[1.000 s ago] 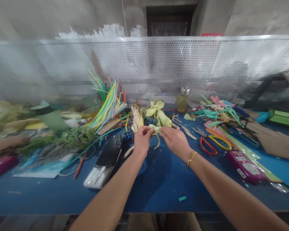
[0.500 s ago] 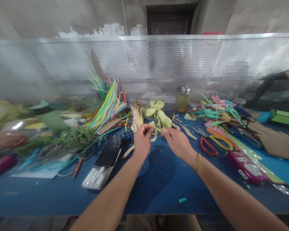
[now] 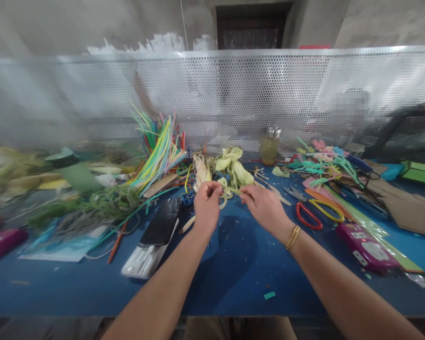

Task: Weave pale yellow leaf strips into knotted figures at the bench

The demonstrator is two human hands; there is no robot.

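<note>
Now both grips are pinched on one strip, stretched between left hand and right hand. It's narrow, pale yellow-green, curling at the left end, just above the blue counter, near the husk pile.

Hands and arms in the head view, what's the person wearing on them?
No gloves on the left hand or right hand, and no sleeves show on either forearm. A gold link bracelet circles the right wrist. No watch shows.
</note>
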